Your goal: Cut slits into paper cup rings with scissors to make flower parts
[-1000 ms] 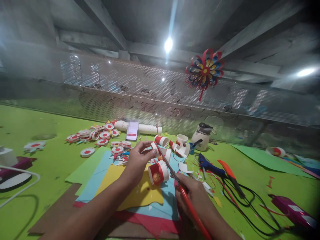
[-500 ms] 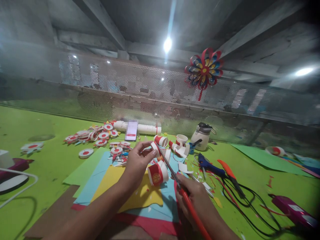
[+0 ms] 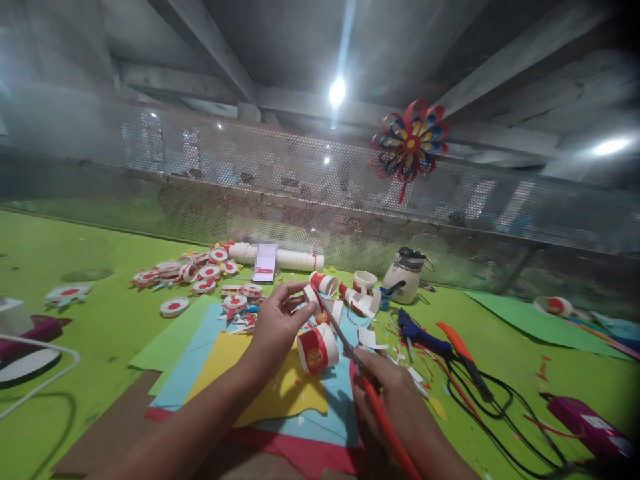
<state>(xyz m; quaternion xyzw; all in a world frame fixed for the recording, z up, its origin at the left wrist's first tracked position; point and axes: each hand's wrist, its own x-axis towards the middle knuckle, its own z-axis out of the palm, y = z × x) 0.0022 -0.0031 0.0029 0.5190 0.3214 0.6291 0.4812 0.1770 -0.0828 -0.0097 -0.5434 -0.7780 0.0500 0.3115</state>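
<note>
My left hand (image 3: 280,323) pinches a cut piece of paper cup (image 3: 311,293), white with a red band, between thumb and fingers. My right hand (image 3: 385,383) is wrapped round scissors (image 3: 373,393) with long red handles. Their grey blades point up and left, with the tips against the cup piece. Just below, a red and white paper cup (image 3: 319,348) with a gold emblem lies on its side over yellow paper (image 3: 265,377). Blue paper (image 3: 320,427) lies beneath the yellow sheet. Part of the cup piece is hidden behind my fingers.
Many round red and white cup-base pieces (image 3: 209,272) are heaped at the back left. A phone (image 3: 265,263) leans on a white tube (image 3: 300,260). Behind stand cut cups (image 3: 365,280) and a jug (image 3: 403,277). To the right lie a blue glue gun (image 3: 420,332), an orange-handled tool (image 3: 456,343) and cables.
My hands, the cup piece and the scissors keep nearly the same pose. The whole view has shifted slightly, with everything a few pixels further right and lower.
</note>
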